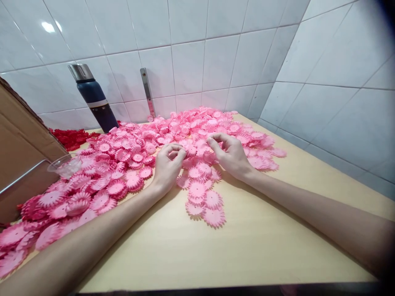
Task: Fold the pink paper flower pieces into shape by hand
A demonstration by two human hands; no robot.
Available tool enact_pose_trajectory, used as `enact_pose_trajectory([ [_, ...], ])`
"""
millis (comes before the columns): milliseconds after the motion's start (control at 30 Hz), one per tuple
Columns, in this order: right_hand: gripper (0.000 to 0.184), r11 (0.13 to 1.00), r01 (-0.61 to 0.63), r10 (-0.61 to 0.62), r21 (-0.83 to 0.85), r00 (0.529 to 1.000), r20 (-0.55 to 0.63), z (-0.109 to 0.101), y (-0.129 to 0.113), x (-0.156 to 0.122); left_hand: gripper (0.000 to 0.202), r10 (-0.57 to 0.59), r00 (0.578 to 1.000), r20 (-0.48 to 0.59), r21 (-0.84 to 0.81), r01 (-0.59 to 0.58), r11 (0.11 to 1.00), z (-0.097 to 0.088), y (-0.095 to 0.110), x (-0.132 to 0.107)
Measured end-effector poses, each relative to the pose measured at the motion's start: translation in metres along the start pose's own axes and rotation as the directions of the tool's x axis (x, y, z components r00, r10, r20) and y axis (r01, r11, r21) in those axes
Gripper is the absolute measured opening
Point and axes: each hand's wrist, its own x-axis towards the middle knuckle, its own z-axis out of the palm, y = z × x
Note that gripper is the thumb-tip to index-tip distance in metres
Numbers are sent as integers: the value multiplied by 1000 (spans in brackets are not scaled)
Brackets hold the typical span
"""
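pink flower cutouts: flat, scallop-edged, ribbed, heaped from worktop middle to far and left edges. worktop pale, smooth. left hand fingertips curled together over heap. right hand fingers bent, tips on cutouts. cannot tell if either grips a piece. red cutouts at far left corner, beside dark blue cylindrical flask with steel cap.

Bare from wrist to picture edge along both slender forearms. Bare as well at the left hand and right hand, with long, thin fingers. Blurred and shadowed at the right forearm's near end.
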Motion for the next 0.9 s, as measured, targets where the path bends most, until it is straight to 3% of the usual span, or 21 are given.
enact_pose_trajectory([
  [100, 20, 999, 53, -53, -3, 996, 65, -1, 0, 1, 12, 22, 1000, 3, -1, -22, 1000, 0, 0, 0],
  [233, 22, 998, -22, 16, -59, 993, -114, -3, 3, 3, 13, 50, 999, 9, -4, -50, 999, 0, 1, -1],
  [300, 20, 998, -8, 2, -69, 996, -90, -2, 4, 3, 12, 45, 999, 17, -2, -45, 999, 0, 0, 0],
  [433, 18, 997, 62, -61, -35, 998, 28, 1, 0, 0, 11, -79, 997, -25, -106, 76, 991, 1, -6, 2],
  [533, 17, 998, 57, -57, -18, 998, 19, 2, -2, -1, 18, -163, 986, 38, -242, 167, 956, 1, -7, 2],
  [633, 18, 998, 69, -68, -10, 997, 41, 1, -2, -1, 26, -192, 979, 74, -254, 205, 945, 1, -4, 1],
  [700, 19, 998, 53, -52, -35, 998, 21, -1, 0, 1, 32, -182, 983, 35, -229, 185, 956, 1, -1, 0],
  [833, 18, 992, -31, 13, -125, 990, -140, -1, 4, 3, 30, -78, 997, 29, -151, 82, 985, 1, -1, 0],
  [900, 18, 996, 21, -27, -86, 998, -64, -1, 4, 3, 28, -53, 998, 38, -131, 58, 990, 1, -2, 0],
])
